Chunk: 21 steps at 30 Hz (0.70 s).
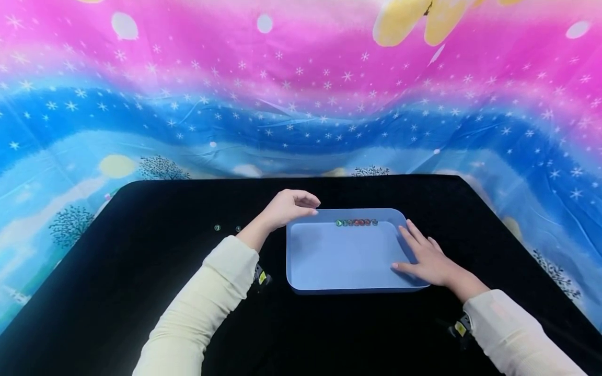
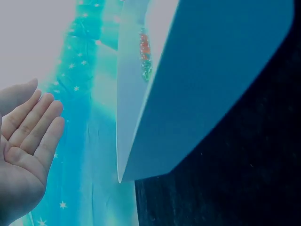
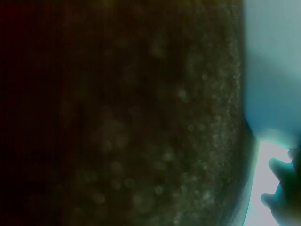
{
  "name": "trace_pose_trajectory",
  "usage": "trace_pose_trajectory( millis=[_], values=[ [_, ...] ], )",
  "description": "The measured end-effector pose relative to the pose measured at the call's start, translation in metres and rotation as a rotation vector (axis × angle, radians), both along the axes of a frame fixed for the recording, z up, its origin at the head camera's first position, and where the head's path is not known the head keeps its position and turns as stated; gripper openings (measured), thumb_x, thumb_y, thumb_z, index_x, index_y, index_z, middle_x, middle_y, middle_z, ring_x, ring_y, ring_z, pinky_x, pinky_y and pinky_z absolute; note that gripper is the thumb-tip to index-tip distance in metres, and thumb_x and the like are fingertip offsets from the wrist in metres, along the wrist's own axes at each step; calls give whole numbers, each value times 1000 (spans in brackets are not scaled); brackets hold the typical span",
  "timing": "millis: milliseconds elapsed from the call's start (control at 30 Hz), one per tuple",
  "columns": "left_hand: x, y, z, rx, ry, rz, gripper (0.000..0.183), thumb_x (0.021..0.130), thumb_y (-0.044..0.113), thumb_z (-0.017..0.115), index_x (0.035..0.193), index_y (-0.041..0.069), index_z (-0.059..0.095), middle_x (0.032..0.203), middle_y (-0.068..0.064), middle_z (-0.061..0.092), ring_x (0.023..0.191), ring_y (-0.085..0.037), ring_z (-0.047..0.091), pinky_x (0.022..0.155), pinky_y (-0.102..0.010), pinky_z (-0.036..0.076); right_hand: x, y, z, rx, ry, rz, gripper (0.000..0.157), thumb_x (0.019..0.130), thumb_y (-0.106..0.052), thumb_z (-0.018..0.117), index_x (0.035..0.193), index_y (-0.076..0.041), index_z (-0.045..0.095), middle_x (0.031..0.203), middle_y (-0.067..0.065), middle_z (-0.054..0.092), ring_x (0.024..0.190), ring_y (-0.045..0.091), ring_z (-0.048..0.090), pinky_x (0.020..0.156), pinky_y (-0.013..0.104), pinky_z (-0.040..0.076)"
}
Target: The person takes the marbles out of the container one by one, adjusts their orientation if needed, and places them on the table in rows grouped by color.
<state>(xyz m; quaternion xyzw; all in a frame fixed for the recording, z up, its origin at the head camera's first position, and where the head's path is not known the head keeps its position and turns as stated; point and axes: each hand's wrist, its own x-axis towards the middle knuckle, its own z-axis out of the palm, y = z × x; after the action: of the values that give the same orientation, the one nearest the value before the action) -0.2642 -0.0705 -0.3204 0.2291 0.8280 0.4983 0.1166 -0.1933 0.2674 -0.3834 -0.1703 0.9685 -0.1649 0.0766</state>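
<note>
A light blue rectangular tray [image 1: 345, 261] lies on the black-covered table. Inside it, several small glass marbles [image 1: 357, 223], green and reddish, line up along the far wall. My left hand [image 1: 288, 208] hovers at the tray's far left corner, fingers extended and nothing in it. In the left wrist view the same hand [image 2: 29, 141] shows a bare palm, apart from the tray's outer side [image 2: 202, 89]. Over the tray's right rim lies my right hand [image 1: 430, 261], fingers spread and straight. The right wrist view is mostly dark, with only its fingertips [image 3: 281, 170] at the lower right edge.
Two more small marbles rest on the cloth left of the tray, one marble [image 1: 217, 227] farther out and another [image 1: 238, 228] close to the left forearm. A pink and blue patterned curtain [image 1: 301, 104] hangs behind the table's back edge.
</note>
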Motion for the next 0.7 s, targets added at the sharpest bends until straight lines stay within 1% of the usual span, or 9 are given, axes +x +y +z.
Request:
trace_pose_trajectory(
  millis=[133,233,433,700],
  values=[
    [-3,6,1,-12,10,0,23,79,15,64,102,10,62,95,1,61,87,-9,56,76,-25,45,0,0,0,-5,-4,-2,92,77,-53,53,138,0,8,141,19,-9,125,41,4,91,62,4],
    [-5,10,3,-14,3,-1,22,79,15,64,100,11,63,94,2,62,87,-8,56,75,-24,45,-1,0,0,-6,-5,-2,92,77,-53,53,138,0,9,141,19,-9,125,41,4,91,63,4],
    [-6,15,8,-12,-4,-5,22,79,15,64,100,12,63,93,3,62,87,-8,56,74,-24,45,-1,-1,1,-4,-8,-5,92,77,-54,53,138,0,8,141,19,-9,125,41,4,91,62,4],
    [-8,23,12,-20,26,-19,22,79,16,63,101,11,62,94,3,62,87,-8,56,75,-23,45,1,-2,4,5,-6,-5,94,77,-56,52,138,0,8,141,19,-8,125,40,4,92,61,4]
  ],
)
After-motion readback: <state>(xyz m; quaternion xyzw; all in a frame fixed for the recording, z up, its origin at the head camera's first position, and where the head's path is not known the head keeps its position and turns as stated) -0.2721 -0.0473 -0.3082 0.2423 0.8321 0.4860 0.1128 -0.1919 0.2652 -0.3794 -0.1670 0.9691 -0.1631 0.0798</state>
